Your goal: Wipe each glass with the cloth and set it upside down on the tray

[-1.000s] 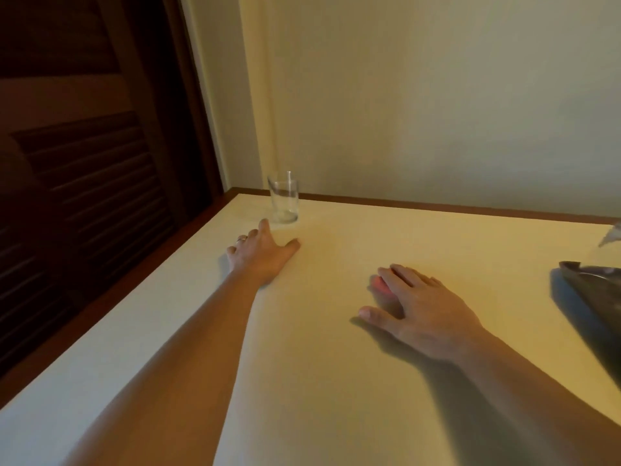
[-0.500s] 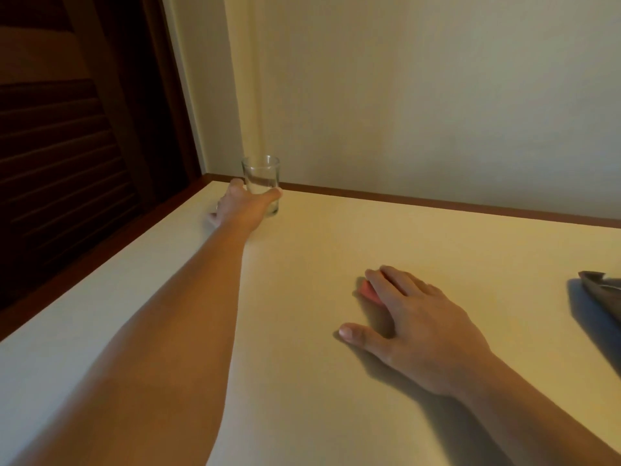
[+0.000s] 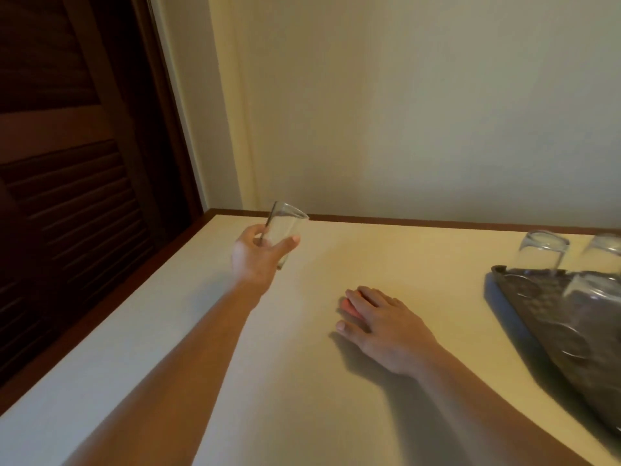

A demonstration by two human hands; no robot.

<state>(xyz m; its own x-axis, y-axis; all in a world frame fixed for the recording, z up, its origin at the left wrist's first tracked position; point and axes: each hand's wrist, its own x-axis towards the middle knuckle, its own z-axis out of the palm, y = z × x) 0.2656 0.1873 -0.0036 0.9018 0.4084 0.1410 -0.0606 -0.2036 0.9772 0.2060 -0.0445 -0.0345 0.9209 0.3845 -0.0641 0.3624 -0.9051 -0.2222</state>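
one clear glass (image 3: pixel 284 232), tilted and clear of the table (image 3: pixel 302 381), gripped low by my left hand (image 3: pixel 257 255); right hand (image 3: pixel 386 327) rests flat-fingered on pink cloth (image 3: pixel 347 306); i judge it light, rigid, slick, breakable, best held mid-wall, not rim.

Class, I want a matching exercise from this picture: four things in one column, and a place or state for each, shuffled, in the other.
Things:
1. left hand
2. right hand
3. pink cloth
4. tray

States:
A. carries upturned glasses
B. grips a tilted glass
C. lies flat on the table
D. mostly hidden under fingers

Pairs: 1-B, 2-C, 3-D, 4-A
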